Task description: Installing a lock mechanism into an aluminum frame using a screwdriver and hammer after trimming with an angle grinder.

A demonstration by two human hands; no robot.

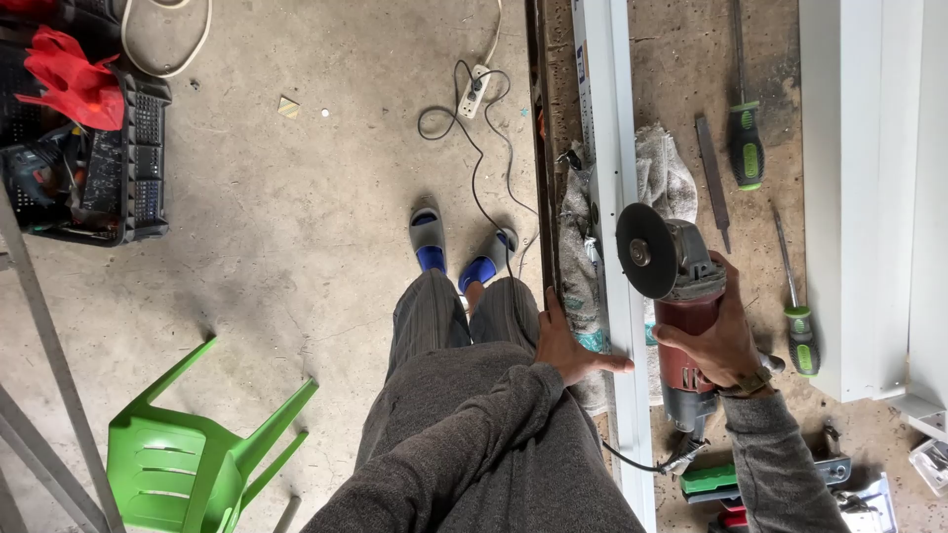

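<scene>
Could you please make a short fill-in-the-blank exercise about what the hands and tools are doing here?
1. The right hand holds a red angle ____ by its body.
2. The left hand rests on the long white ____.
3. The plastic chair on the floor is ____.
4. Two ____ with green handles lie on the bench.

Missing words: grinder; profile; green; screwdrivers

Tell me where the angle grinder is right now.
In the head view, right of centre: the angle grinder is held in the right hand over the white metal strip on the workbench.
</scene>
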